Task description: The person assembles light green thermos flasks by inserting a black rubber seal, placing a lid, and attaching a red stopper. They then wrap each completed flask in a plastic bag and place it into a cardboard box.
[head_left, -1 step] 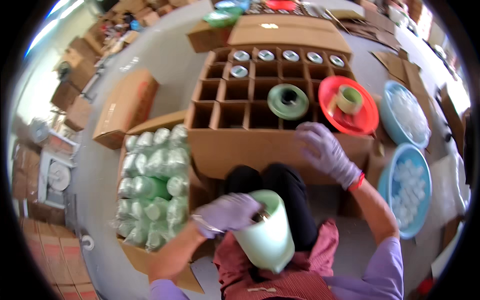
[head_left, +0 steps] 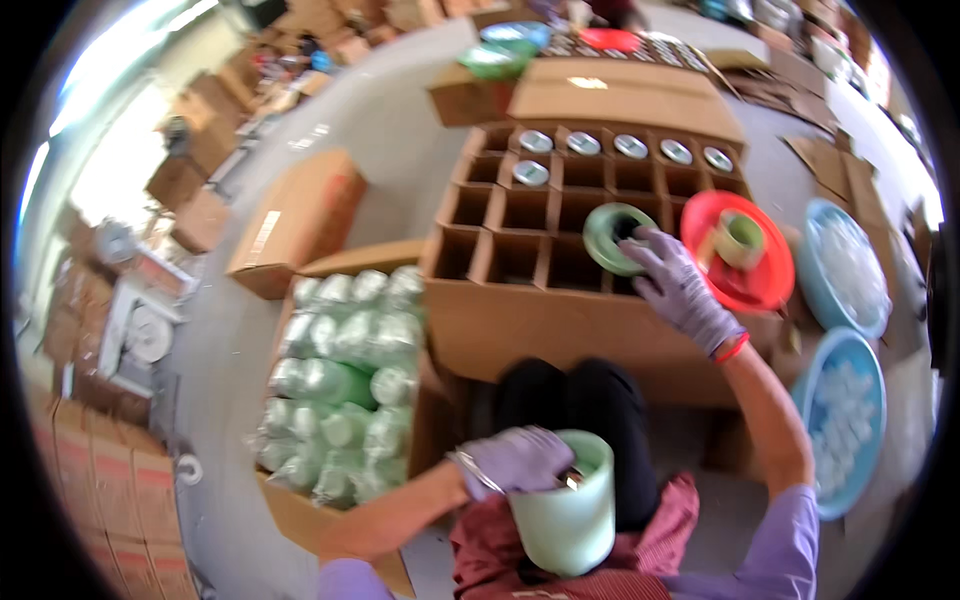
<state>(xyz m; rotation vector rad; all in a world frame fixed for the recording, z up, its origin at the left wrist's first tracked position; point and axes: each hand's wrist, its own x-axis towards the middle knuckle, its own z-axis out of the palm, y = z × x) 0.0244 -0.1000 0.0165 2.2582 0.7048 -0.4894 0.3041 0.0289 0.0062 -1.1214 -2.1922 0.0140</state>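
My left hand (head_left: 520, 460), in a pale purple glove, is closed on the rim of a pale green cylindrical container (head_left: 565, 535) above my lap. A small shiny metallic thing shows by its fingertips at the container's mouth; its kind is unclear. My right hand (head_left: 685, 290), gloved too, reaches over the divided carton (head_left: 560, 325) with fingers and thumb apart. Its fingertips are at the right edge of a round green lid-like piece (head_left: 603, 240) with a dark centre, lying on the dividers. Whether they touch it I cannot tell.
Silver-topped items (head_left: 631, 146) stand in the carton's far cells. A red dish (head_left: 770, 285) holding a tape roll (head_left: 740, 240) rests at its right. Left is a box of plastic-wrapped green containers (head_left: 345, 385). Two blue basins (head_left: 848, 490) stand right, a closed carton (head_left: 295, 215) far left.
My right hand has moved from the carton's near edge to the round green piece. The left hand still grips the pale green container. The whole view has shifted.
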